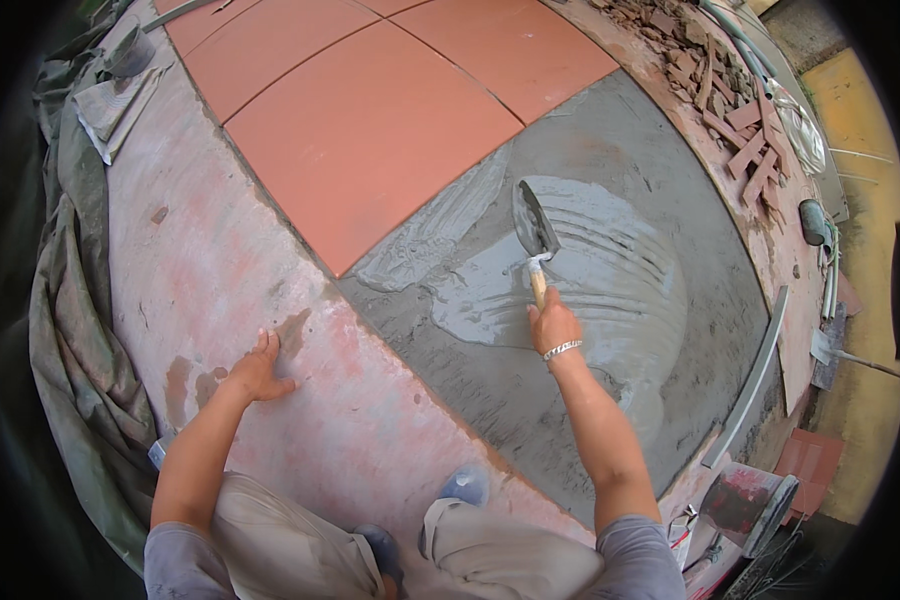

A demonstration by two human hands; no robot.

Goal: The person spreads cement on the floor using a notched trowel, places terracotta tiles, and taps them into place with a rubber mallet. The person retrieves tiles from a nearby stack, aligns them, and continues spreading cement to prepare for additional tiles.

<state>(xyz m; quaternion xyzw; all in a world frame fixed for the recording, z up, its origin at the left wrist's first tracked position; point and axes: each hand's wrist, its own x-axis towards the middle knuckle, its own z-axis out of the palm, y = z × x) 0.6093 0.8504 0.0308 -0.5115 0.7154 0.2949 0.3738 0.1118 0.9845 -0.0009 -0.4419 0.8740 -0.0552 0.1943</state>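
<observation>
My right hand is closed around the wooden handle of a trowel, whose grey metal blade points away from me. Beneath the blade spreads a patch of wet grey mortar, marked with curved ridges. It lies on a rougher, darker grey bed. Beyond and to the left, large orange-red tiles border the bed, with dark gaps between them. My left hand rests on the pinkish concrete, fingers spread, holding nothing.
A crumpled dark tarp runs along the left. Broken tile strips and rubble lie at the far right. A straight metal bar crosses the bed's right edge, near a stained bucket. A folded paper sack lies at the upper left.
</observation>
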